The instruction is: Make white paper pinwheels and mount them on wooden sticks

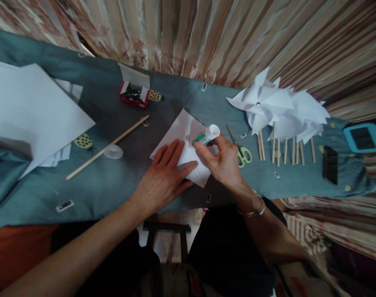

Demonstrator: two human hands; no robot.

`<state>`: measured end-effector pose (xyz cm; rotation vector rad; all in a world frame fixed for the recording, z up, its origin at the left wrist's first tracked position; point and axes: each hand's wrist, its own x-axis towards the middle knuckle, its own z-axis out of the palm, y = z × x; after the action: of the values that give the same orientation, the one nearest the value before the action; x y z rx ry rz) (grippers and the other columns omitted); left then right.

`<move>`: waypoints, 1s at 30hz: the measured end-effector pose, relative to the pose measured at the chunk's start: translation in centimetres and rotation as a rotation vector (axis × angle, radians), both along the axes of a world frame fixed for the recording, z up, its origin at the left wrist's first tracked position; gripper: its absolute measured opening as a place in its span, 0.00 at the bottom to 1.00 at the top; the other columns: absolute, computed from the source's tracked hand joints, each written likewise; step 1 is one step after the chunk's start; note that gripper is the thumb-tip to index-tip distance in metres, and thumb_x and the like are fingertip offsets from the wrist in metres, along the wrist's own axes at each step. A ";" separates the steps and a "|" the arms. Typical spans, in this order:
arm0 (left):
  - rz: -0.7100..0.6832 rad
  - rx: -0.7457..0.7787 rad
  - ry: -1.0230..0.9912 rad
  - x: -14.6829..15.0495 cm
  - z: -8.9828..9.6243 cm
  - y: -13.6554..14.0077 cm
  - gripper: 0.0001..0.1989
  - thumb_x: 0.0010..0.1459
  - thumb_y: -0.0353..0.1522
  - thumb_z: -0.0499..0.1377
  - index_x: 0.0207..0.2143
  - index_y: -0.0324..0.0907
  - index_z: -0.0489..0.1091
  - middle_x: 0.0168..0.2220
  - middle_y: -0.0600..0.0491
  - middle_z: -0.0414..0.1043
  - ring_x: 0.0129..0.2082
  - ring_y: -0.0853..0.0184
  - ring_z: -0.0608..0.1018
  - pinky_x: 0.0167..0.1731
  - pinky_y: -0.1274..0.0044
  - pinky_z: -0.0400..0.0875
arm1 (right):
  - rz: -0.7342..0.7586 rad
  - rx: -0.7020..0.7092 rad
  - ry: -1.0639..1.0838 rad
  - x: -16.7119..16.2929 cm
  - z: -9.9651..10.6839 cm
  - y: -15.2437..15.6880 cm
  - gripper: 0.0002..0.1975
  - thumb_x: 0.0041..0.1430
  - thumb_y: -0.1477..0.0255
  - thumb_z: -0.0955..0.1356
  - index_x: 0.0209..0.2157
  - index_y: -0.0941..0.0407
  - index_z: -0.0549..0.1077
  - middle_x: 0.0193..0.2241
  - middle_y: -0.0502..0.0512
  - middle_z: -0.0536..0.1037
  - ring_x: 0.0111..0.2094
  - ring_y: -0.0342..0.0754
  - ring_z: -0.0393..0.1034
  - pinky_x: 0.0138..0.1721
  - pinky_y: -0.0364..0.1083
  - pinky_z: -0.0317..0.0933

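Observation:
A white square of paper with fold creases lies on the cloth in front of me. My left hand rests flat on its left part, fingers stretched out and pressing it down. Pinched in my right hand is a green and white glue stick, tilted with its tip at the middle of the paper. A translucent round cap sits to the left, beside a thin wooden stick. Just right of my right hand are scissors with light green handles.
Several white paper pinwheels on wooden sticks lie at the right. A phone and a blue-framed device are farther right. An open red box of small metal pieces stands behind; large white sheets are stacked left. Curtains hang along the back edge.

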<state>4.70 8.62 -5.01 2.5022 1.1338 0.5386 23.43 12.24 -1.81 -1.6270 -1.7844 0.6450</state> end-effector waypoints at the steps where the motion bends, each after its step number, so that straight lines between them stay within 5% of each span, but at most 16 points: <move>1: -0.002 0.006 0.003 0.0 0.0 0.0 0.24 0.58 0.37 0.65 0.57 0.47 0.67 0.70 0.38 0.50 0.69 0.40 0.55 0.62 0.48 0.57 | 0.006 0.007 -0.002 0.0 0.0 0.0 0.10 0.58 0.60 0.71 0.33 0.52 0.72 0.27 0.49 0.76 0.31 0.48 0.70 0.36 0.48 0.62; 10: 0.007 0.021 0.008 0.0 0.2 0.0 0.24 0.59 0.37 0.64 0.58 0.46 0.68 0.68 0.36 0.53 0.68 0.41 0.56 0.61 0.50 0.59 | 0.068 0.123 -0.081 0.0 -0.2 -0.1 0.10 0.60 0.62 0.70 0.33 0.54 0.71 0.25 0.48 0.76 0.27 0.45 0.70 0.31 0.45 0.63; 30: 0.007 0.020 0.019 0.0 0.0 0.0 0.26 0.59 0.38 0.64 0.60 0.47 0.67 0.69 0.38 0.53 0.68 0.41 0.56 0.61 0.50 0.59 | 0.186 0.106 -0.128 0.3 0.4 -0.4 0.10 0.62 0.62 0.68 0.37 0.55 0.72 0.30 0.52 0.77 0.30 0.47 0.72 0.35 0.46 0.66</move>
<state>4.71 8.60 -5.00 2.5263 1.1507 0.5313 23.69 11.84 -1.41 -1.4719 -2.0442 0.5280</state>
